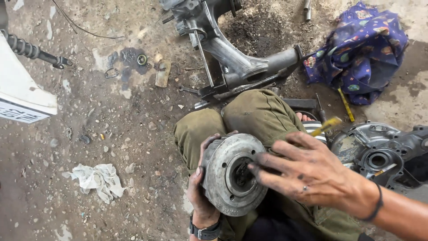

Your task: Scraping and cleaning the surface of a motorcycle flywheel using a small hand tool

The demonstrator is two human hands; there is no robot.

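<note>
Grey metal drum hub [232,176], bore facing up, sits cupped in the left hand [201,196] while spread right-hand fingers [267,172] probe its centre.

At six o'clock the left hand [201,196] is cut off at the wrist by the bottom edge, its palm hidden behind the round metal drum [223,172]. The right hand [307,172] covers the drum's three o'clock side, and its fingertips [256,167] hide part of the centre bore. At nine o'clock the white panel [20,91] runs off the left edge.
</note>
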